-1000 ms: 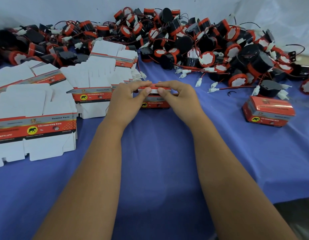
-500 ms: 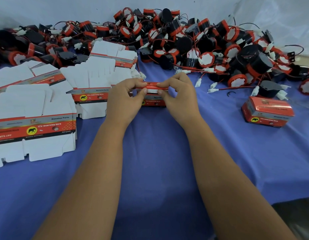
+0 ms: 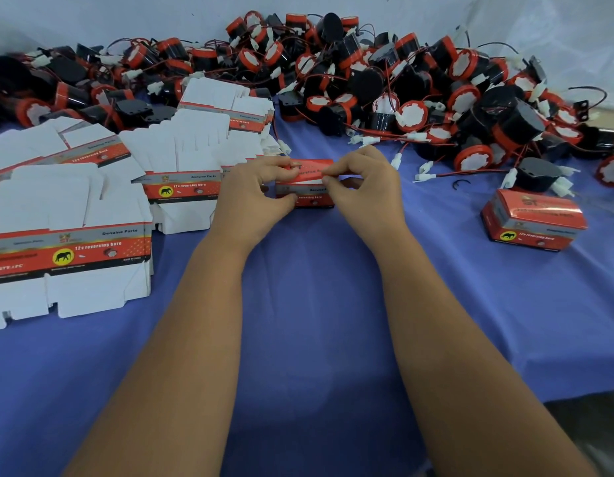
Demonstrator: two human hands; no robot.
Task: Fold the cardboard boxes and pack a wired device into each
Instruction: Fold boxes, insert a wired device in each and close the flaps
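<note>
The bench (image 3: 315, 304), draped in blue cloth, carries the same spread as a second ago: nothing on it has shifted except the box in the hands. Across the far side lies the heap of black and red wired devices (image 3: 402, 87), their red leads and white plugs trailing onto the cloth. To the left sit the stacks of flat boxes (image 3: 74, 215), white flaps up and red printed bands showing. At the right, well apart from the hands, stands a finished box (image 3: 532, 220), closed.

At the middle, just near of the heap, is the small red box (image 3: 307, 185) being worked. Its red top flap, which lay flatter a second ago, is now lifted and tilted toward the camera, with a white strip of its inner side showing beneath.

The left hand (image 3: 253, 191) has its grip clamped on the box's left end, thumb low on the front face and fingers curled over the top edge. The right hand (image 3: 364, 187) pinches the flap's right end between thumb and fingertips; it has risen slightly and opened away from the front face it pressed earlier.
</note>
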